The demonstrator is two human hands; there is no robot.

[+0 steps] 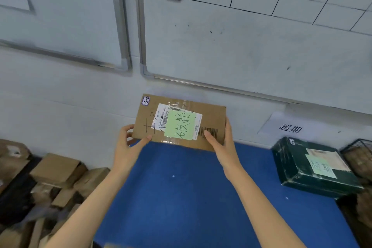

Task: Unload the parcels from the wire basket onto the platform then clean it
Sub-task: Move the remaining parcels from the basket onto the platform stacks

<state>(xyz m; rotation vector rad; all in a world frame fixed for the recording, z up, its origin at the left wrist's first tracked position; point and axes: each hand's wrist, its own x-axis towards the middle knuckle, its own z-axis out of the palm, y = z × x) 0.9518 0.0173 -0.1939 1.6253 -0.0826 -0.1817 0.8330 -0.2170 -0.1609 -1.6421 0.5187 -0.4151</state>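
Note:
A flat brown cardboard parcel (211, 119) with a white shipping label and a green handwritten note is held above the far edge of the blue platform (181, 187), close to the wall. My left hand (128, 143) grips its left end, thumb on top. My right hand (223, 143) grips its right end, thumb lying over the barcode. A dark green parcel (298, 167) with a green note lies on the platform's right side. Part of the wire basket (356, 147) shows at the right edge, with brown parcels inside.
A heap of brown cardboard boxes (56, 169) lies on the floor left of the platform. Two whiteboards (241, 46) hang on the wall behind. A paper sign (289, 127) with printed characters is stuck to the wall above the green parcel.

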